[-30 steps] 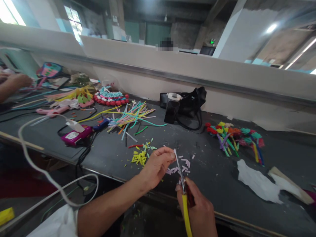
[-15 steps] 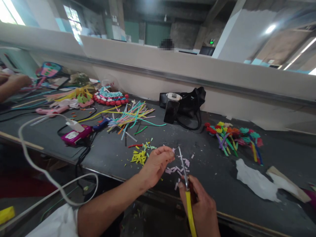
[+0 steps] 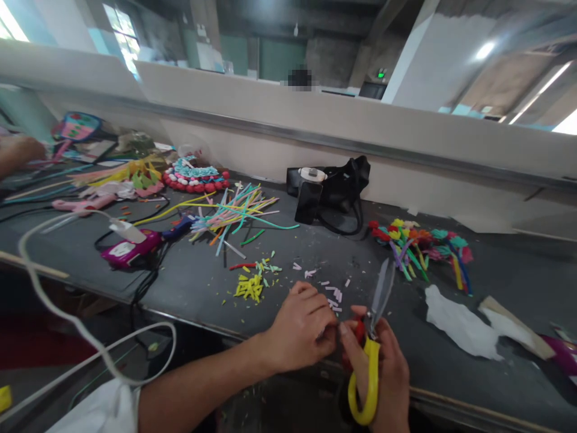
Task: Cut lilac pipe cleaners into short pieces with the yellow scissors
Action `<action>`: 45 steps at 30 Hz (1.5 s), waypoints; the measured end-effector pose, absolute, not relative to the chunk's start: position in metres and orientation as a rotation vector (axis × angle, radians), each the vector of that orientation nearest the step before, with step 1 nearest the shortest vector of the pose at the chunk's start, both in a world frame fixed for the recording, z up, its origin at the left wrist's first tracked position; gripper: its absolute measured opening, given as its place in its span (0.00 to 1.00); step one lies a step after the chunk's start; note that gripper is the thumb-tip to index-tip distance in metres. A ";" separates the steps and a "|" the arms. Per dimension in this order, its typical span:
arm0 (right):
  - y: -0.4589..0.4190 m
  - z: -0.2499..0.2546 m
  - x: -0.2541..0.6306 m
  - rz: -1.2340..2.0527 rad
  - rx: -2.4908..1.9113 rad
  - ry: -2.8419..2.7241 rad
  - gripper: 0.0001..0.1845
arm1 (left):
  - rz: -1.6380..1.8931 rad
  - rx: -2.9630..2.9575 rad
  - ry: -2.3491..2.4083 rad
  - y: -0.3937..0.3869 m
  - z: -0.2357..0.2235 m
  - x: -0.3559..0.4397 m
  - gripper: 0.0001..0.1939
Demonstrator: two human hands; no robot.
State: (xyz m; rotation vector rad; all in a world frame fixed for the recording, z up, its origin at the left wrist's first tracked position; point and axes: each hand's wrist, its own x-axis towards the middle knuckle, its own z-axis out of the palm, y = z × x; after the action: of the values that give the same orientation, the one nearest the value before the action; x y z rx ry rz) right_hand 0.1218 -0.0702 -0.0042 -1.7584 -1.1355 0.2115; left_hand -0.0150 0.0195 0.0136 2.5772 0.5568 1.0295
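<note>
Scissors (image 3: 372, 373) are in the right hand (image 3: 383, 355), over the near edge of the counter (image 3: 193, 264); long axis runs from the near edge toward the far edge, tips leaning a little right, blades seemingly slightly parted. Right hand is wrapped around the handles; left hand (image 3: 306, 328) is curled, its fingertips just beside the right thumb. Touching or not, can't tell; whether the left pinches anything, can't tell either. Lilac bits (image 3: 337, 294) lie left of the blades, just past the left fingers on the far-edge side; left hand is nearer to most of them. Counts: scissors one, own hands two, co-worker's hand (image 3: 20, 153) one visible at the counter's left end. Lilac bits roughly a dozen or more, partly hidden, no exact count. Yellow bits (image 3: 247, 287) one pile, overlapping, uncountable, left of the left hand. Red stick (image 3: 243, 265) one, green stick (image 3: 252, 237) one. Fuzzy sticks (image 3: 243, 207) one loose heap, too tangled to count. Toward the far edge: phone (image 3: 309, 203) one, black bag (image 3: 345, 189) one. Flower bunch (image 3: 419, 240) one, well right of the bag.
</note>
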 end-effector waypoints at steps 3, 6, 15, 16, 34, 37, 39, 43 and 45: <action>-0.070 -0.003 0.121 0.191 -1.751 -1.142 0.20 | 1.020 2.653 0.555 0.018 0.013 -0.014 0.06; -0.069 -0.002 0.121 0.116 -1.735 -1.179 0.17 | 1.013 2.667 0.543 0.017 0.013 -0.013 0.06; -0.067 -0.007 0.126 0.099 -1.677 -1.262 0.13 | 0.898 2.272 0.612 0.018 0.011 -0.013 0.03; -0.067 -0.007 0.126 0.112 -1.671 -1.260 0.14 | 0.849 2.121 0.645 0.020 0.012 -0.013 0.02; -0.070 0.003 0.121 0.030 -1.665 -1.365 0.12 | 0.558 1.446 0.653 0.030 0.014 -0.016 0.03; -0.073 -0.002 0.119 0.047 -1.689 -1.402 0.14 | 0.690 1.077 0.637 0.034 0.016 -0.018 0.04; -0.074 -0.009 0.116 0.035 -1.686 -1.442 0.14 | 0.784 0.879 0.608 0.038 0.018 -0.018 0.05; -0.074 -0.019 0.108 0.071 -1.674 -1.490 0.15 | 0.899 0.656 0.511 0.042 0.021 -0.019 0.05; -0.075 -0.020 0.105 0.110 -1.694 -1.521 0.13 | 0.927 0.614 0.492 0.042 0.021 -0.019 0.06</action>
State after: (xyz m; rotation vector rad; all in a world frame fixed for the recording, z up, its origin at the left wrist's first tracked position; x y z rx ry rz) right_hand 0.1051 -0.0746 -0.0204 -1.6937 -1.5213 0.1102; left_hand -0.0192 0.0420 0.0213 0.6136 0.4915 0.9275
